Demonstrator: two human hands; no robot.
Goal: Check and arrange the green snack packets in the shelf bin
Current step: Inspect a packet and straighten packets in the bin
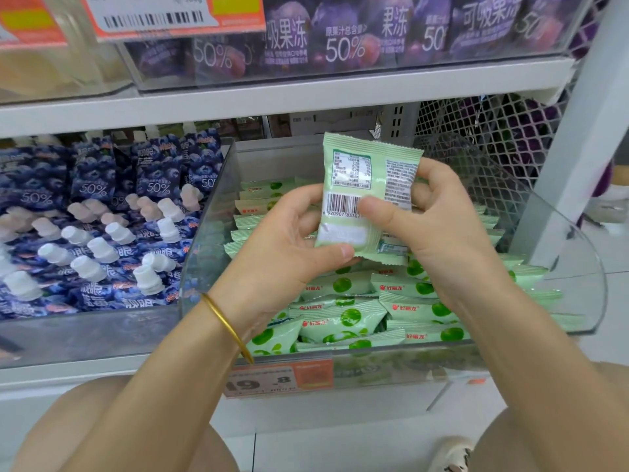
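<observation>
Both hands hold one pale green snack packet (357, 172) upright above the clear shelf bin (204, 233), its back with barcode and nutrition table facing me. My left hand (289, 240) grips its lower left edge, thumb on the bottom corner. My right hand (439, 226) pinches its right side, thumb across the barcode. Below, several green packets (343, 318) lie stacked in rows inside the bin, fronts showing green fruit pictures.
A neighbouring bin on the left holds blue jelly pouches (102, 226) with white caps. Purple jelly pouches (340, 32) fill the shelf above. An orange price tag (279, 378) sits on the bin's front. A white upright post (575, 137) and wire mesh stand at right.
</observation>
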